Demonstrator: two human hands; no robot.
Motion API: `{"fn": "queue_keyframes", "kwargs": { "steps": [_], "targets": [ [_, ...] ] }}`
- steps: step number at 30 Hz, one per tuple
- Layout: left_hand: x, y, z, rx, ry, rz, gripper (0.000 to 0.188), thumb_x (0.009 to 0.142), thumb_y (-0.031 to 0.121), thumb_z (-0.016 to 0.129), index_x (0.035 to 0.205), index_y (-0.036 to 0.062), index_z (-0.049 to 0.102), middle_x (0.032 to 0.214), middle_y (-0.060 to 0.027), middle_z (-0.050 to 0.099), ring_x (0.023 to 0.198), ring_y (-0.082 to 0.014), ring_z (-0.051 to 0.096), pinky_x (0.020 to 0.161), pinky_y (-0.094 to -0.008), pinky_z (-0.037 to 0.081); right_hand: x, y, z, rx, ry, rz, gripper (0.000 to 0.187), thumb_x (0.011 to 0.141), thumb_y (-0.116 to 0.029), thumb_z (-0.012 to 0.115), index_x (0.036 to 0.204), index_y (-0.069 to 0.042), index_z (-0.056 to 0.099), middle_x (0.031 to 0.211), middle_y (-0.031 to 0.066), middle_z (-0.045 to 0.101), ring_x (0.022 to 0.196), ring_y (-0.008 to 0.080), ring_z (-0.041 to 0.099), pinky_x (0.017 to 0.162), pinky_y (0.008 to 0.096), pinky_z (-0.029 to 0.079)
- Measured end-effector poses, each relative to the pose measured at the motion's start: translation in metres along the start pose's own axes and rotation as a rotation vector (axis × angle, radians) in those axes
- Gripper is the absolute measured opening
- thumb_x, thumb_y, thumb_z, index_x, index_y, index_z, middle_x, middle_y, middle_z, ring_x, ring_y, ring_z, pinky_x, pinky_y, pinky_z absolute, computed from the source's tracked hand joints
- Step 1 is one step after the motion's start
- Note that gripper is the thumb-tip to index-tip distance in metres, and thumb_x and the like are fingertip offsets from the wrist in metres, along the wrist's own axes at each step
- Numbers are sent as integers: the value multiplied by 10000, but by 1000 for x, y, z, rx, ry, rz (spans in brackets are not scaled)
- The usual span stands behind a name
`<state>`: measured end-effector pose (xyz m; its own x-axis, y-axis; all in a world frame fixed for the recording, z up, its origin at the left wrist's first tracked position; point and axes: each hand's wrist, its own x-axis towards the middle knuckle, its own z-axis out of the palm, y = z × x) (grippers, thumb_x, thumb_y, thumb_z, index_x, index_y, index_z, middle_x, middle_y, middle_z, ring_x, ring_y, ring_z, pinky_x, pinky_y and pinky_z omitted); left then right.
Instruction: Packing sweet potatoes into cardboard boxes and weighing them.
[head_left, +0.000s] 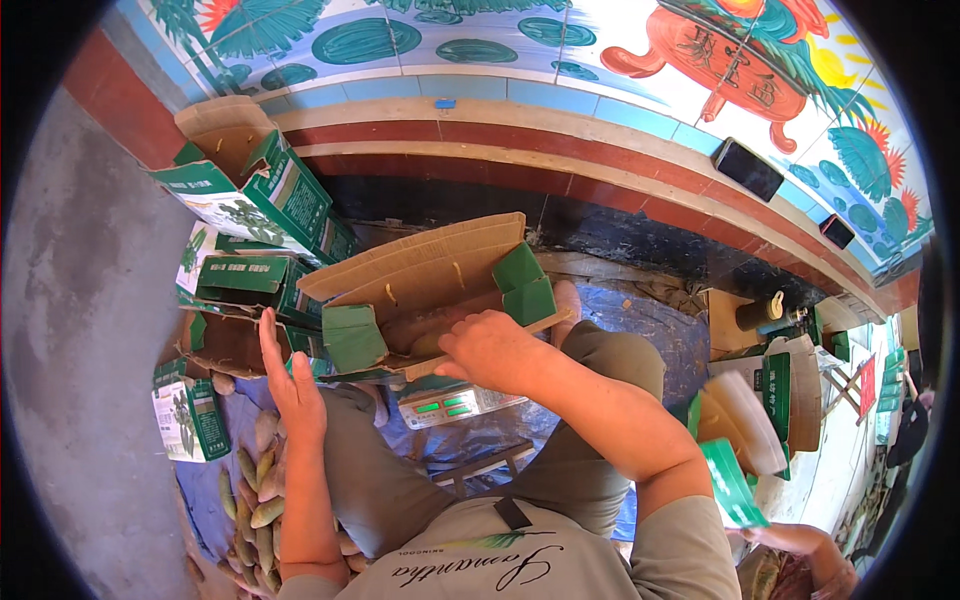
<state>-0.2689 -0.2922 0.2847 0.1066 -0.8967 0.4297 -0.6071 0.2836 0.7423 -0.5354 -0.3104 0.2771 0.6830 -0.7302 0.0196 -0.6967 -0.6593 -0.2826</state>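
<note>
Right hand (492,350) reaches curled into the open green-flapped carton (430,275); left hand (290,375) spread flat.

Sitting on a grey concrete floor (80,330) with a blue tarp (660,330) spread under me. Ahead: a low red-brown ledge (520,135) topped with pale blue tiles, then a painted wall (600,40) with green leaves, a red pot and a yellow sun. Two dark phones (748,168) lie on the ledge. Bright daylight, hard shadow below the ledge.
</note>
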Motion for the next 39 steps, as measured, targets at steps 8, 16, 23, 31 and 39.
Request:
{"fn": "queue_keyframes", "kwargs": {
  "steps": [8,16,23,31,39],
  "targets": [
    [0,4,1,-44,-2,-18,591,944,315,371,1401,-36,240,1443,-191,298,1349,-287,272,1105,-374,179,2,-1,0,-28,-25,12,359,872,-407,525,892,-61,621,847,105,626,860,266,614,760,372,463],
    [0,3,1,-59,-13,-35,614,953,368,384,1412,-9,227,1443,-190,296,1349,-288,268,1105,-387,172,2,-1,1,-20,-31,7,390,871,-423,530,885,-50,645,834,118,652,854,279,629,740,374,479],
    [0,-2,2,-26,-13,-14,571,961,371,350,1432,69,233,1449,-153,312,1337,-262,293,1086,-424,191,1,-3,-2,-27,-61,14,380,876,-420,510,885,-58,622,850,113,630,867,265,616,759,369,466],
    [1,5,2,-59,-10,-41,620,951,378,396,1409,-8,234,1432,-196,310,1340,-292,283,1103,-387,183,2,-1,0,9,-103,28,391,861,-427,526,905,-51,624,873,122,632,895,272,612,776,369,463],
    [0,1,2,-45,12,-21,587,951,383,363,1424,57,242,1442,-163,317,1341,-274,288,1090,-437,183,4,-3,1,18,-152,31,374,841,-420,562,911,-57,623,869,111,631,887,271,615,761,372,468]
  ]
}}
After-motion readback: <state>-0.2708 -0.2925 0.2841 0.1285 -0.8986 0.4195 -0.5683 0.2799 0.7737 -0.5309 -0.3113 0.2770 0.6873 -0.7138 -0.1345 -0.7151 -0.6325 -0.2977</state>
